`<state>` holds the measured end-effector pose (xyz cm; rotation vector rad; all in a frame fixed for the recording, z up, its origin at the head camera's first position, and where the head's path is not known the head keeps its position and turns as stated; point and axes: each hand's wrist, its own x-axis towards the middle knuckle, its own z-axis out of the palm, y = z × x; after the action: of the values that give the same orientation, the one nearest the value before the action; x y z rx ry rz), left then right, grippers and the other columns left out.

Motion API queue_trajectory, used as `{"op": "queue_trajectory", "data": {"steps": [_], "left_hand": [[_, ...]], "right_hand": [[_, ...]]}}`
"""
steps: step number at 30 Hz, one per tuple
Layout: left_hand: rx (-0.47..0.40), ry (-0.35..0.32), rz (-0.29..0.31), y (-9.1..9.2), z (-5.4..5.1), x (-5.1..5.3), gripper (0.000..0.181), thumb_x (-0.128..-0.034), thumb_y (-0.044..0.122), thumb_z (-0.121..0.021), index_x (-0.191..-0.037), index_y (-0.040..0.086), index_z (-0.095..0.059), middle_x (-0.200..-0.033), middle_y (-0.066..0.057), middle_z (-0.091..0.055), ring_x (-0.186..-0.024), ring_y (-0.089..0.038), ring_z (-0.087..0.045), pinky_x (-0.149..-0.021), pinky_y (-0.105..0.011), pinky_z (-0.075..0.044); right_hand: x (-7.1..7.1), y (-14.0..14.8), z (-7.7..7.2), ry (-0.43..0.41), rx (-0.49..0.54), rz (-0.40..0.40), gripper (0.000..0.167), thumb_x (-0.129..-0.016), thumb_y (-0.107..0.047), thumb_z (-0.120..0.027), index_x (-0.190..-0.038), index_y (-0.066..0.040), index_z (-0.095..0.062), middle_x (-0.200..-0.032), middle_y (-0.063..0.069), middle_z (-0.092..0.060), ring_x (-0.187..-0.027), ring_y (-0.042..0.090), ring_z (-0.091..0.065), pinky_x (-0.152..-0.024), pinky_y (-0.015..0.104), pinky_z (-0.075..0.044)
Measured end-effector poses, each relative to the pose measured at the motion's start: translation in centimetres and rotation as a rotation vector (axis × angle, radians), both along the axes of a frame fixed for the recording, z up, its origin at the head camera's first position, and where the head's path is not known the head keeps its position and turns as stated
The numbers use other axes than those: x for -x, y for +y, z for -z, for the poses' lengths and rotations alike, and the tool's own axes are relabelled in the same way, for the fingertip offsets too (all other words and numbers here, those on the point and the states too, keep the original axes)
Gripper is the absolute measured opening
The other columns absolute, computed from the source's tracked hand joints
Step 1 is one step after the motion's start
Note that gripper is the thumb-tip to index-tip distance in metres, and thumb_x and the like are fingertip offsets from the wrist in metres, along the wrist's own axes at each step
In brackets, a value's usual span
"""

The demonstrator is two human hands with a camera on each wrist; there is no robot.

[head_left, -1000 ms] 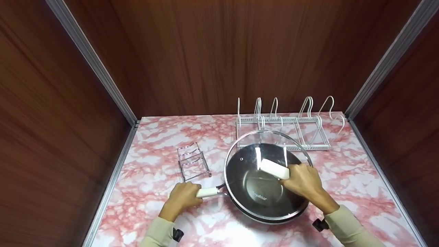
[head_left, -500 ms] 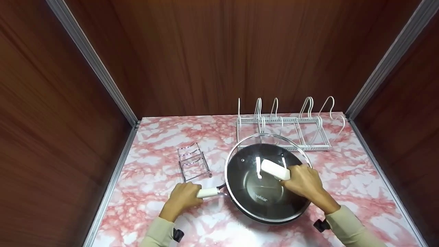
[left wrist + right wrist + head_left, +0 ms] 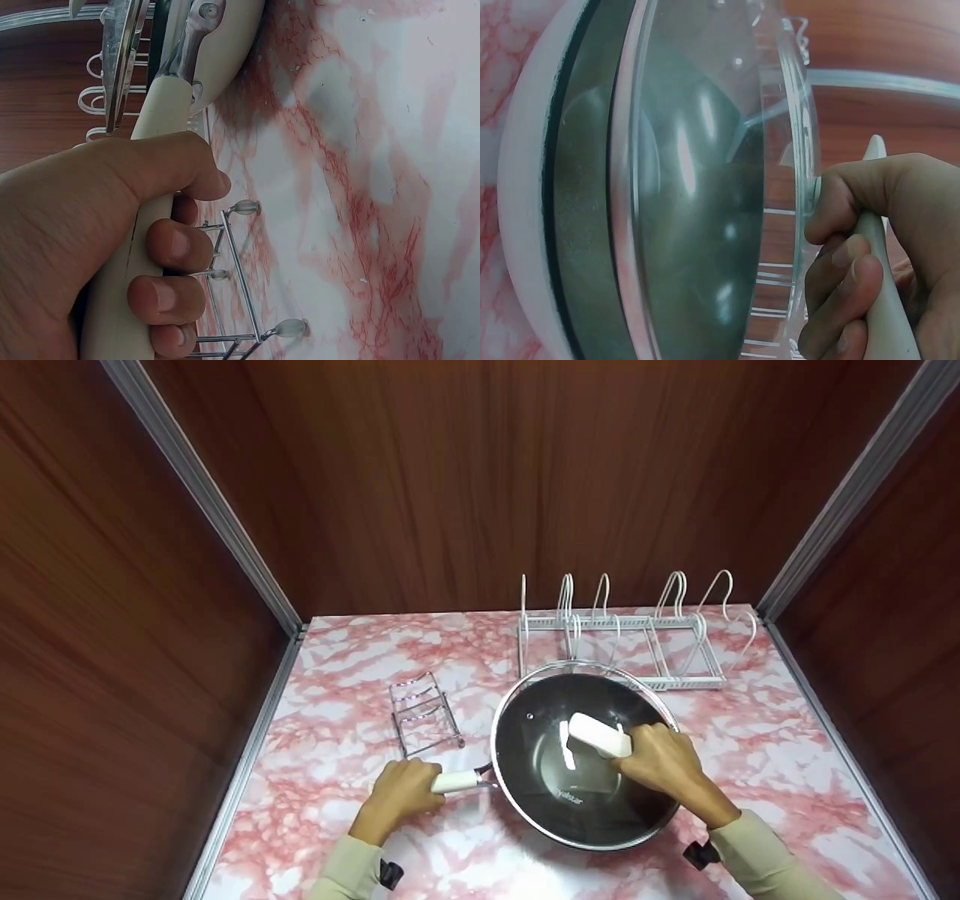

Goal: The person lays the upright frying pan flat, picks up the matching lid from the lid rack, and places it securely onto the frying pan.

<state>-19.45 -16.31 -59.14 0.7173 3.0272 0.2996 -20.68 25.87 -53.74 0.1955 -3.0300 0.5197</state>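
My left hand (image 3: 405, 791) grips the cream handle (image 3: 454, 781) of a wok, with the fingers curled round it in the left wrist view. The wok (image 3: 525, 187) has a pale outside and a dark inside. By its cream handle (image 3: 600, 735), my right hand (image 3: 660, 754) holds a clear glass lid (image 3: 705, 165) with a metal rim. The lid is over the wok. In the right wrist view, a gap shows between the lid's rim and the wok's rim. Seen from the head view, the lid covers most of the wok.
A small metal wire rack (image 3: 445, 708) stands on the marbled table (image 3: 330, 720), just beyond my left hand. Behind the wok is a white rack (image 3: 682, 683) with several upright hoops. Brown panels (image 3: 480, 487) enclose the back and both sides.
The lid's far edge has come down and nearer, so its rim now lines up more closely with the wok. My right hand moved slightly with it. My left hand has stayed put.
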Motion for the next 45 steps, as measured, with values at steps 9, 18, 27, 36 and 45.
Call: {"op": "queue_trajectory", "data": {"steps": [9,18,27,36,45], "left_hand": [[0.003,-0.013,-0.006,0.2,-0.2,-0.2,0.028,-0.0770,0.029,-0.085,-0.074,0.016,-0.061,-0.064,0.004,-0.053,-0.056,-0.015,-0.044,-0.052,-0.035,-0.035],[0.007,-0.021,-0.013,0.2,-0.1,-0.1,0.028,-0.0761,0.029,-0.086,-0.075,0.016,-0.062,-0.065,0.002,-0.055,-0.056,-0.017,-0.047,-0.052,-0.037,-0.037],[0.001,-0.014,-0.011,0.1,0.0,0.1,0.026,-0.0760,0.028,-0.085,-0.075,0.016,-0.062,-0.065,0.003,-0.053,-0.056,-0.015,-0.044,-0.053,-0.034,-0.035],[0.002,-0.026,-0.011,0.0,0.0,-0.1,0.027,-0.0768,0.030,-0.086,-0.075,0.017,-0.062,-0.065,0.004,-0.054,-0.057,-0.015,-0.045,-0.053,-0.034,-0.036],[-0.009,-0.023,-0.013,0.1,-0.1,-0.1,0.027,-0.0765,0.028,-0.086,-0.074,0.017,-0.061,-0.065,0.004,-0.053,-0.056,-0.015,-0.044,-0.053,-0.034,-0.035]], "right_hand": [[0.0,0.0,0.2,-0.035,0.013,0.006,0.026,-0.066,-0.029,-0.084,-0.068,-0.014,-0.063,-0.066,0.005,-0.065,-0.058,0.021,-0.057,-0.053,0.046,-0.045],[0.1,0.0,0.6,-0.054,0.012,0.005,0.031,-0.069,-0.031,-0.086,-0.066,-0.013,-0.061,-0.065,0.004,-0.063,-0.056,0.021,-0.054,-0.053,0.045,-0.045],[0.3,0.0,0.9,-0.071,0.016,0.009,0.033,-0.070,-0.033,-0.087,-0.068,-0.013,-0.061,-0.066,0.005,-0.063,-0.058,0.023,-0.055,-0.054,0.048,-0.046],[0.3,-0.1,1.3,-0.085,0.022,0.003,0.034,-0.069,-0.035,-0.089,-0.069,-0.013,-0.063,-0.068,0.006,-0.066,-0.059,0.025,-0.058,-0.055,0.049,-0.047],[0.4,0.2,1.2,-0.103,0.029,0.006,0.034,-0.068,-0.037,-0.088,-0.069,-0.014,-0.062,-0.068,0.004,-0.064,-0.060,0.023,-0.057,-0.055,0.047,-0.046]]}}
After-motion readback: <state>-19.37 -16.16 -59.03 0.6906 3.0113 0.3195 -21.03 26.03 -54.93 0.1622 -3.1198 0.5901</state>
